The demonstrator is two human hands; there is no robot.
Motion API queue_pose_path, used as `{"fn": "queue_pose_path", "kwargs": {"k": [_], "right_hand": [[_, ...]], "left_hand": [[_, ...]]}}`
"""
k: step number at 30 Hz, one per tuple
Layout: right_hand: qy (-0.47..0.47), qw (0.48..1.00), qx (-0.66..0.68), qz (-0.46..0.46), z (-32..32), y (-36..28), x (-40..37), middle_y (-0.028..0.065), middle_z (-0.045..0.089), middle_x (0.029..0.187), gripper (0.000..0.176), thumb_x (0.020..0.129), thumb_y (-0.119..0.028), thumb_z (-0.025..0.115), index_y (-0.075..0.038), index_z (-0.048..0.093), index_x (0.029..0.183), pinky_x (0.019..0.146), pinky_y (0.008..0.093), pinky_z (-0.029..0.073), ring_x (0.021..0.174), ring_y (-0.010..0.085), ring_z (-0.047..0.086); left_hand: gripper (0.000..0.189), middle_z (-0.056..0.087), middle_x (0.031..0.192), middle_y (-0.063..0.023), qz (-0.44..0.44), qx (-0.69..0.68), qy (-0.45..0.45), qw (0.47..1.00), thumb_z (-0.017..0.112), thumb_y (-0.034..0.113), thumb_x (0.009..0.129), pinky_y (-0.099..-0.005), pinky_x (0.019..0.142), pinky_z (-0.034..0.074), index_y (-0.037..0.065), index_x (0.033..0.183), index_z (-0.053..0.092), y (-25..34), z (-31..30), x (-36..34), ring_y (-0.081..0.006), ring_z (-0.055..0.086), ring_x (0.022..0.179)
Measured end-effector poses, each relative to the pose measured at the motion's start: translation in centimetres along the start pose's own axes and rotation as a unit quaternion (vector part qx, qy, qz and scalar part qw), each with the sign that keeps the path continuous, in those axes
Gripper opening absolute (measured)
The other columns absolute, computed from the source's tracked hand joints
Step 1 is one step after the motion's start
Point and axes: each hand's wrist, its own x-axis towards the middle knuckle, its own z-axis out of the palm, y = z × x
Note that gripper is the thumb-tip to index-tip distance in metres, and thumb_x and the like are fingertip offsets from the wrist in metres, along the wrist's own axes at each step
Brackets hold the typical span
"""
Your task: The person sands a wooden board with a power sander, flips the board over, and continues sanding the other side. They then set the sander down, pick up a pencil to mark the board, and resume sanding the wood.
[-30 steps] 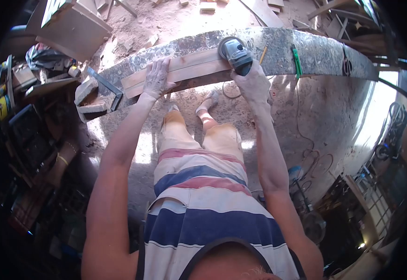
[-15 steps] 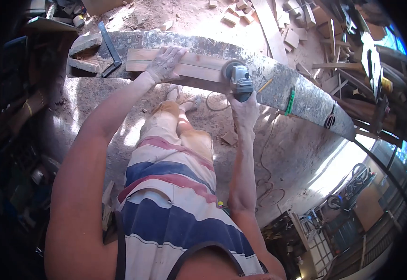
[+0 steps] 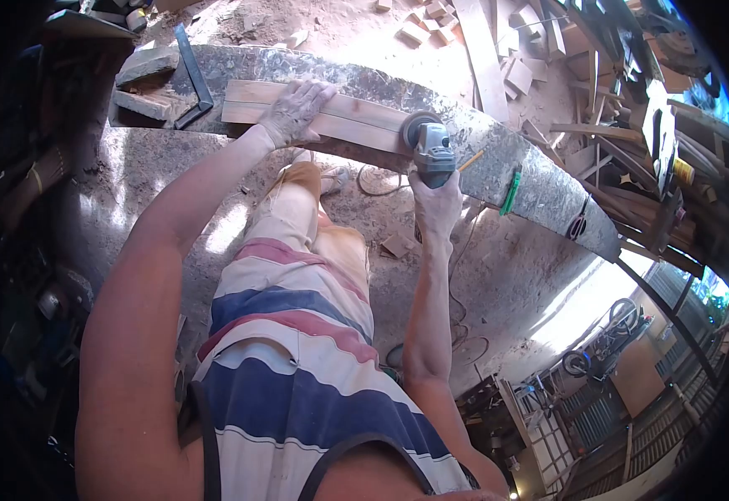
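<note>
Two light wooden strips (image 3: 360, 121) lie side by side along the worn bench (image 3: 531, 179). My left hand (image 3: 299, 113) rests on top of them left of their middle, fingers laid over the wood toward the far side. My right hand (image 3: 437, 200) is wrapped round the body of a grey angle grinder (image 3: 435, 154). The grinder's round disc (image 3: 419, 129) is at the right end of the strips; whether it touches the wood is hard to tell. A yellow pencil (image 3: 470, 160) lies just right of the grinder.
A black metal square (image 3: 193, 75) and rough wood blocks (image 3: 147, 67) lie at the bench's left end. Farther right are a green object (image 3: 511, 190) and a dark looped item (image 3: 577, 224). Wood offcuts (image 3: 431, 21) litter the ground beyond; a cable (image 3: 456, 292) hangs below.
The whole view has shifted slightly, with the bench now a little higher and farther left. The grinder sits slightly lower relative to the strips' right end. Both hands keep their hold.
</note>
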Motion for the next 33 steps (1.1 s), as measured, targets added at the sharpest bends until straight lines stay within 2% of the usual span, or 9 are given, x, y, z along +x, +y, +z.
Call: {"fn": "queue_pose_path", "kwargs": {"k": [4,7,10,17,19,22,26,29,33], "right_hand": [[0.023,0.999,-0.028,-0.009,-0.7,0.4,0.7,0.0252,0.082,0.111,0.063,0.087,-0.047,0.091,-0.003,0.068,0.127,0.096,0.0571,0.060,0.107,0.0477,0.080],[0.014,0.999,-0.026,0.019,-1.0,-0.6,0.9,0.0251,0.082,0.112,0.065,0.087,-0.047,0.092,-0.002,0.068,0.128,0.097,0.0566,0.060,0.109,0.0476,0.080],[0.002,1.000,0.014,-0.008,-0.4,-1.5,0.9,0.0260,0.082,0.113,0.066,0.087,-0.048,0.092,-0.003,0.068,0.128,0.097,0.0566,0.060,0.109,0.0482,0.079],[0.022,0.998,-0.032,0.049,-0.6,-1.4,1.2,0.0268,0.081,0.112,0.064,0.086,-0.046,0.093,-0.003,0.068,0.126,0.095,0.0575,0.061,0.108,0.0495,0.079],[0.028,0.996,-0.052,0.061,-0.4,-1.4,0.9,0.0266,0.081,0.112,0.063,0.086,-0.045,0.093,-0.003,0.068,0.126,0.094,0.0577,0.061,0.107,0.0491,0.079],[0.008,0.998,0.023,0.059,0.6,-1.7,0.3,0.0277,0.081,0.112,0.059,0.085,-0.039,0.093,-0.002,0.069,0.125,0.094,0.0570,0.060,0.107,0.0478,0.079],[0.036,0.999,0.006,0.023,1.0,-0.8,-0.3,0.0254,0.081,0.112,0.061,0.084,-0.040,0.094,-0.003,0.068,0.125,0.091,0.0582,0.061,0.105,0.0499,0.079],[0.078,0.995,-0.045,0.047,-0.2,0.6,0.0,0.0261,0.081,0.111,0.059,0.085,-0.040,0.092,-0.003,0.069,0.125,0.091,0.0599,0.061,0.104,0.0514,0.079],[0.110,0.986,-0.070,0.102,-2.8,2.5,-0.6,0.0247,0.080,0.114,0.065,0.083,-0.044,0.092,-0.007,0.068,0.131,0.093,0.0601,0.062,0.107,0.0507,0.078]], "left_hand": [[0.133,0.056,0.156,-0.0142,0.003,-0.002,0.007,1.000,0.107,0.036,0.059,-0.0498,0.128,0.042,0.008,0.169,0.039,0.2,-0.4,0.1,-0.0348,0.054,0.150],[0.133,0.055,0.157,-0.0144,-0.001,-0.009,-0.007,1.000,0.107,0.037,0.059,-0.0493,0.127,0.042,0.008,0.169,0.038,0.2,-0.8,0.2,-0.0338,0.054,0.150],[0.134,0.055,0.158,-0.0144,-0.009,-0.018,-0.024,1.000,0.106,0.038,0.058,-0.0493,0.127,0.042,0.007,0.170,0.038,0.5,-1.3,0.4,-0.0335,0.054,0.150],[0.132,0.054,0.161,-0.0147,-0.002,-0.023,-0.036,0.999,0.104,0.042,0.061,-0.0503,0.129,0.039,0.007,0.169,0.038,0.2,-1.1,0.3,-0.0340,0.052,0.154],[0.131,0.055,0.159,-0.0136,-0.003,-0.012,-0.039,0.999,0.105,0.045,0.061,-0.0501,0.128,0.039,0.008,0.169,0.040,0.2,-1.3,0.4,-0.0317,0.053,0.152],[0.130,0.056,0.158,-0.0127,0.001,-0.014,-0.031,0.999,0.105,0.046,0.061,-0.0497,0.127,0.040,0.008,0.168,0.041,0.3,-1.3,0.6,-0.0305,0.054,0.151],[0.128,0.057,0.158,-0.0126,0.005,-0.010,-0.031,0.999,0.105,0.043,0.061,-0.0493,0.126,0.040,0.008,0.168,0.042,0.1,-1.0,0.4,-0.0313,0.055,0.149],[0.121,0.057,0.159,-0.0152,-0.024,-0.040,-0.057,0.997,0.103,0.035,0.064,-0.0518,0.127,0.040,0.007,0.165,0.043,0.3,-1.1,0.6,-0.0341,0.054,0.152],[0.127,0.058,0.157,-0.0123,-0.001,-0.028,-0.029,0.999,0.105,0.036,0.059,-0.0508,0.125,0.040,0.009,0.166,0.043,0.1,-1.0,0.7,-0.0328,0.056,0.148]]}}
